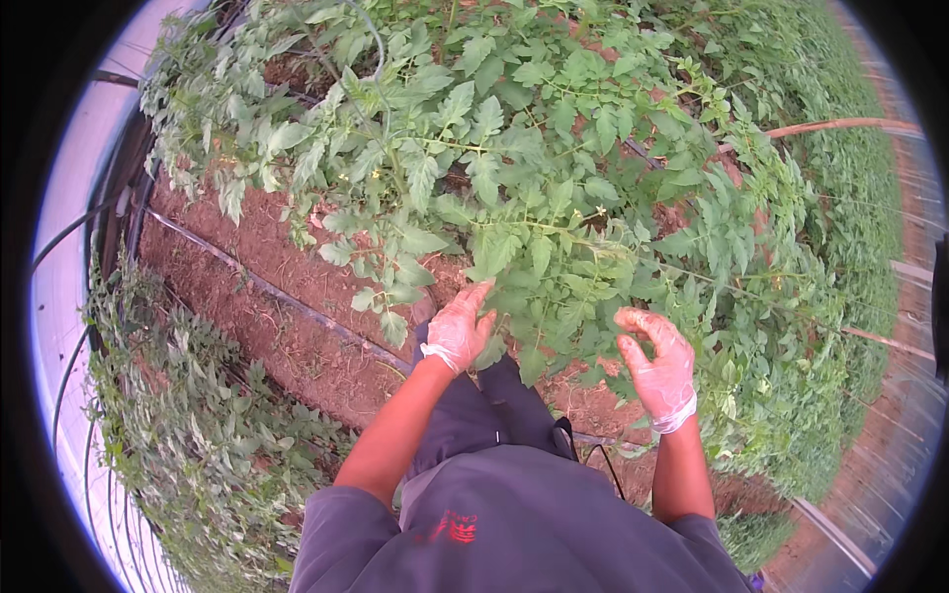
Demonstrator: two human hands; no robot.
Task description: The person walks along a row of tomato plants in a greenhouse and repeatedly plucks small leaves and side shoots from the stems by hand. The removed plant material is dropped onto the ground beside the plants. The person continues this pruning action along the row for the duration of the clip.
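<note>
Leafy tomato plants (482, 170) with small yellow flowers fill the row before me. My left hand (460, 326), in a thin translucent glove, has its fingertips at the edge of the leaves; its thumb stands apart and no object shows in it. Over the foliage to the right, my right hand (660, 363) wears a similar glove, its fingers curled and thumb apart, with nothing visible between them. A leafy tomato stem (549, 226) runs across just beyond both hands.
A thin dark irrigation hose (282, 293) crosses the reddish soil (222, 244) on the left. More plants (222, 422) grow at lower left. Curved poles (830, 126) and taut strings stand among plants on the right. Pale greenhouse film (81, 178) borders the left side.
</note>
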